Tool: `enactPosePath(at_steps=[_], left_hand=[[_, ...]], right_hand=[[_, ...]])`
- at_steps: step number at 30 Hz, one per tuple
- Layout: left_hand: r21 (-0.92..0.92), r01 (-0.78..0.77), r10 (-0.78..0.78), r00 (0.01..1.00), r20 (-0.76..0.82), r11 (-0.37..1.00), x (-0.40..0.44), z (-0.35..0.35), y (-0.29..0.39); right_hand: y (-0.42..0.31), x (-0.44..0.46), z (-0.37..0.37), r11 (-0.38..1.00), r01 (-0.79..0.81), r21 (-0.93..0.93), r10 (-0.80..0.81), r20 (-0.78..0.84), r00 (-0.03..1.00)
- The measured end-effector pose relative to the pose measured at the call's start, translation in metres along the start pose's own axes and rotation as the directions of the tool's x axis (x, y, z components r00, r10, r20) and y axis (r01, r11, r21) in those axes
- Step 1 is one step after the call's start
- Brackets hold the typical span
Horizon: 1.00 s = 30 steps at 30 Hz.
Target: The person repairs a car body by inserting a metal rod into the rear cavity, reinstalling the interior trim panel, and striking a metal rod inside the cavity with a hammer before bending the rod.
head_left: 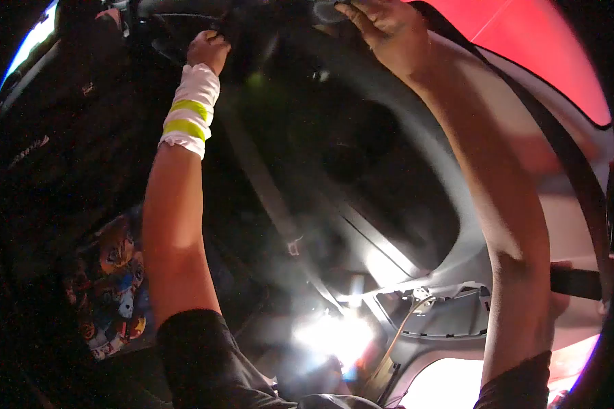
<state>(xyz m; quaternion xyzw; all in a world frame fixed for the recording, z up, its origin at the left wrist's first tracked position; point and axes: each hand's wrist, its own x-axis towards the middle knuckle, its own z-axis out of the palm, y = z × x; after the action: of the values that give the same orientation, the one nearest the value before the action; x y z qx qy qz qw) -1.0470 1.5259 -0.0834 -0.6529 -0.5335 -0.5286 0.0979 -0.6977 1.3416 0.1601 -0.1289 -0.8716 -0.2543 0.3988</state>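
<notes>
So the person has both arms stretched up toward the top of the view, inside what looks like a pretty dark car interior. The right hand (396, 27) is up by the top edge with its fingertips right against a gray rounded piece (329, 11), which sits up there just left of that hand. Part of the hand gets cut off by the frame, so can't tell if the fingers are really clamped on the piece or just touching it.

Left hand (209, 51) is well apart from the right one, fingers curled in, next to some dark parts. Way too murky to say whether it's gripping anything. There's a white wrist wrap (193, 109) with two yellow-green bands on that arm.

Over on the right side a dark strap (566, 146) runs down past the right arm, with a bright red surface (546, 54) behind it. Lower down, a super bright light (338, 337) glares between the arms, near a thin cable (401, 327). Colorful printed picture (119, 286) beside the left forearm too.
</notes>
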Motion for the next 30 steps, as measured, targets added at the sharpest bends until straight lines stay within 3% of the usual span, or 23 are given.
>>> enactPosePath(at_steps=[2, 5, 8, 11, 14, 17, 18, 20, 21, 23, 24, 25, 27, 28, 29, 30], left_hand=[[-0.337, 0.319, -0.291, 0.948, 0.13, 0.886, -0.008, -0.024, 0.056], [0.101, 0.221, -0.236, 0.956, 0.174, 0.97, -0.013, -0.055, 0.122], [0.179, 0.055, -0.061, 0.998, 0.024, 0.982, 0.003, 0.01, 0.052], [-0.037, 0.014, -0.028, 0.914, -0.406, 0.999, -0.013, -0.033, 0.107], [0.314, -0.02, 0.209, 0.787, -0.58, 0.949, -0.014, -0.084, 0.16], [0.317, -0.408, 0.503, 0.795, -0.338, 0.857, -0.005, -0.081, 0.158], [0.25, -0.468, 0.526, 0.803, -0.28, 0.847, -0.01, -0.08, 0.169], [-0.154, -0.235, 0.217, 0.968, -0.124, 0.96, -0.025, -0.074, 0.191], [-0.332, -0.069, 0.075, 0.997, 0.004, 0.941, -0.032, -0.067, 0.194], [-0.353, -0.044, 0.037, 0.999, -0.027, 0.934, -0.037, -0.035, 0.165], [-0.359, 0.011, -0.017, 1.0, -0.013, 0.933, -0.041, -0.018, 0.151], [-0.364, 0.062, -0.067, 0.998, 0.0, 0.929, -0.043, -0.02, 0.154], [-0.362, 0.224, -0.166, 0.969, 0.185, 0.905, -0.037, -0.015, 0.153], [-0.373, 0.279, -0.182, 0.944, 0.275, 0.885, -0.029, -0.007, 0.147], [-0.377, 0.333, -0.194, 0.912, 0.361, 0.864, -0.026, 0.0, 0.141], [-0.27, 0.325, -0.195, 0.889, 0.415, 0.906, -0.024, -0.022, 0.154]], right_hand=[[-0.004, 0.002, -0.003, 0.999, -0.044, 0.005, 0.044, 0.013, 0.999], [0.003, 0.002, -0.001, 0.977, 0.061, -0.203, -0.046, 0.077, 0.996], [0.008, 0.001, 0.007, 0.994, 0.064, -0.084, -0.064, -0.002, 0.998], [-0.005, 0.004, 0.0, 0.994, -0.112, -0.005, 0.112, 0.046, 0.993], [0.006, -0.002, 0.006, 0.953, -0.161, 0.255, 0.157, 0.034, 0.987], [0.011, -0.006, 0.001, 0.988, -0.152, -0.038, 0.155, 0.083, 0.984], [0.011, -0.006, 0.001, 0.988, -0.149, 0.041, 0.146, 0.072, 0.987], [0.012, -0.005, 0.003, 0.972, -0.131, 0.194, 0.124, 0.046, 0.991], [0.012, -0.006, 0.004, 0.973, -0.138, 0.184, 0.134, 0.035, 0.99], [0.013, -0.007, 0.008, 0.975, -0.148, 0.164, 0.148, 0.017, 0.989], [0.014, -0.011, 0.024, 0.841, -0.165, 0.515, 0.239, -0.079, 0.968], [0.012, -0.011, 0.043, 0.597, -0.113, 0.794, 0.355, -0.135, 0.925], [0.016, -0.012, 0.041, 0.644, -0.144, 0.751, 0.331, -0.104, 0.938], [0.012, -0.006, 0.015, 0.897, -0.193, 0.397, 0.208, 0.003, 0.978], [0.009, -0.003, -0.001, 0.991, -0.131, -0.027, 0.134, 0.154, 0.979], [0.012, -0.004, -0.001, 0.994, -0.097, -0.046, 0.103, 0.146, 0.984]])
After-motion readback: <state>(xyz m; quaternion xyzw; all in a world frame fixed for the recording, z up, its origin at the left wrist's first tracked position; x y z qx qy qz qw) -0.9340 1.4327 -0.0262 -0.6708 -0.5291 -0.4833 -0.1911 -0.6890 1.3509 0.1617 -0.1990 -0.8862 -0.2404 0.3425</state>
